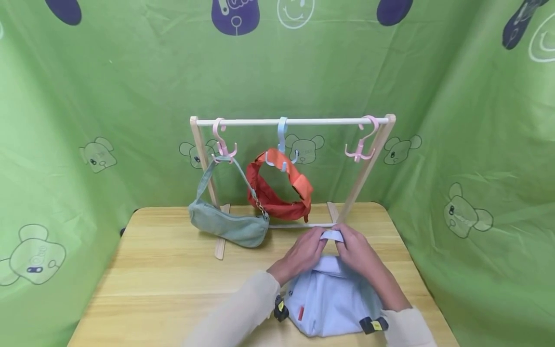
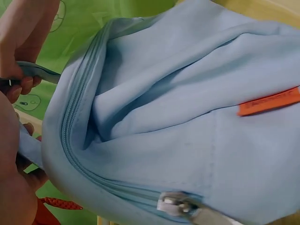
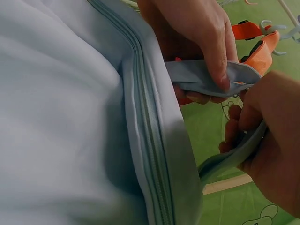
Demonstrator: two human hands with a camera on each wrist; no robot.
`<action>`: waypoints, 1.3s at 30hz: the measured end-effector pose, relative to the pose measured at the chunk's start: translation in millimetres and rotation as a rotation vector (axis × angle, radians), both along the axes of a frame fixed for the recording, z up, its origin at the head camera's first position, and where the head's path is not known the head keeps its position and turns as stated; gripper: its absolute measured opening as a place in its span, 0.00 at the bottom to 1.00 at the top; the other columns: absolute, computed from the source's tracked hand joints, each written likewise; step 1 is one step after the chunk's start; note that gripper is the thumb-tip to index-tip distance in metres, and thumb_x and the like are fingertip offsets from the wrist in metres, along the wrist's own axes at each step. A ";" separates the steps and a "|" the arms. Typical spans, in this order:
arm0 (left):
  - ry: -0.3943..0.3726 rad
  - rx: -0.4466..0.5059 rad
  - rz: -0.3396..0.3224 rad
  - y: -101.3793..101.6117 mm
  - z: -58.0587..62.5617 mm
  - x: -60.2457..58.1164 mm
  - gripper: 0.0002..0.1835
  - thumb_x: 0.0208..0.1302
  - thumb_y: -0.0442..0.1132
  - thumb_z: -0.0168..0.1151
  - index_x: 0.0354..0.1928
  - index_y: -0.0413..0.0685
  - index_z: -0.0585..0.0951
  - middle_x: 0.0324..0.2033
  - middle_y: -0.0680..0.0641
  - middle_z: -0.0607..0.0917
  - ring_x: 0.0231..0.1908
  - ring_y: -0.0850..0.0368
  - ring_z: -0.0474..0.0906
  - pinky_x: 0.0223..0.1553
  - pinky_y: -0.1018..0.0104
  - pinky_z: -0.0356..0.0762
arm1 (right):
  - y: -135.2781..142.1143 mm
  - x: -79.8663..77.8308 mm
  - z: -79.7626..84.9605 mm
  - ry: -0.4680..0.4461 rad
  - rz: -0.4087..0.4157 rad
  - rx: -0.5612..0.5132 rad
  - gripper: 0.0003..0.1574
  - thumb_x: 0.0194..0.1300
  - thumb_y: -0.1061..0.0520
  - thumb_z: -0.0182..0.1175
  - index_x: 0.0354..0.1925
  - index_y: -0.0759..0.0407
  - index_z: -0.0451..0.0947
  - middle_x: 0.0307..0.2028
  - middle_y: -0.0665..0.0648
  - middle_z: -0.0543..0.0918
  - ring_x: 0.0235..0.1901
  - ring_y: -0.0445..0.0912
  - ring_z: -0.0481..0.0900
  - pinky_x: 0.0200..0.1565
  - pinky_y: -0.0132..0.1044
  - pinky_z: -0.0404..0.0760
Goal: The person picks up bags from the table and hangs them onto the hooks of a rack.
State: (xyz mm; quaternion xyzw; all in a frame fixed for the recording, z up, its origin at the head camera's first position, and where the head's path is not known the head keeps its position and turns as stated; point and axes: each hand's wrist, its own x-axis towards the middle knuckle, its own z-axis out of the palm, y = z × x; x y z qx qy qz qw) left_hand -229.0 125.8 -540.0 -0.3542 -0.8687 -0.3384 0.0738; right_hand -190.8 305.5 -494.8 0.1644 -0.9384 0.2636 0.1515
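Shows soft, creased pale-blue cloth and a curving, fine-toothed zip (image 2: 67, 126) on the bag (image 1: 325, 299), seemingly resting low on the smooth wood-grained table (image 1: 173, 274) before the slim-barred rack (image 1: 321, 122), and grips its flat, looped strap (image 1: 332, 235) in curled fingers of left hand (image 1: 305, 248) and right hand (image 1: 357, 248), close together.

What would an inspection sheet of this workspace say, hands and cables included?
Surface: wood-grain table under the rack
Things: light-blue bag before the rack; grey-green bag on the left pink hook; red-orange bag on the blue hook; right pink hook without a bag
Clutter: nothing seen
Hands: left hand and right hand grip the light-blue bag's strap
Cables: nothing seen
Surroundings: green printed cloth at back and sides
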 end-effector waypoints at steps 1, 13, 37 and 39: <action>-0.012 0.008 0.002 -0.3 0.7 0.6 0.12 0.84 0.42 0.43 0.56 0.50 0.76 0.48 0.51 0.84 0.49 0.59 0.82 0.53 0.68 0.82 | -0.6 0.7 2.1 -0.030 0.004 -0.015 0.14 0.64 0.72 0.56 0.47 0.62 0.78 0.35 0.59 0.85 0.31 0.47 0.80 0.35 0.44 0.83; -0.069 0.076 0.024 -9.4 9.7 4.6 0.15 0.84 0.44 0.41 0.60 0.51 0.74 0.51 0.51 0.86 0.53 0.56 0.82 0.57 0.66 0.81 | -2.9 5.7 20.5 -0.134 0.058 -0.066 0.15 0.70 0.57 0.64 0.52 0.61 0.79 0.38 0.56 0.86 0.36 0.43 0.80 0.40 0.39 0.81; -0.405 0.220 -0.073 -49.5 36.0 15.6 0.21 0.79 0.55 0.54 0.66 0.56 0.76 0.36 0.54 0.83 0.32 0.69 0.76 0.36 0.74 0.77 | -9.5 12.3 49.4 -0.155 0.082 -0.056 0.10 0.73 0.58 0.63 0.50 0.60 0.81 0.36 0.55 0.85 0.32 0.40 0.77 0.33 0.32 0.80; -0.436 0.247 -0.084 -52.1 36.4 16.7 0.22 0.77 0.55 0.57 0.65 0.55 0.77 0.34 0.54 0.83 0.31 0.70 0.77 0.34 0.74 0.78 | -8.7 13.5 51.3 -0.149 0.079 -0.060 0.09 0.73 0.58 0.63 0.49 0.61 0.80 0.35 0.55 0.84 0.31 0.39 0.76 0.31 0.31 0.79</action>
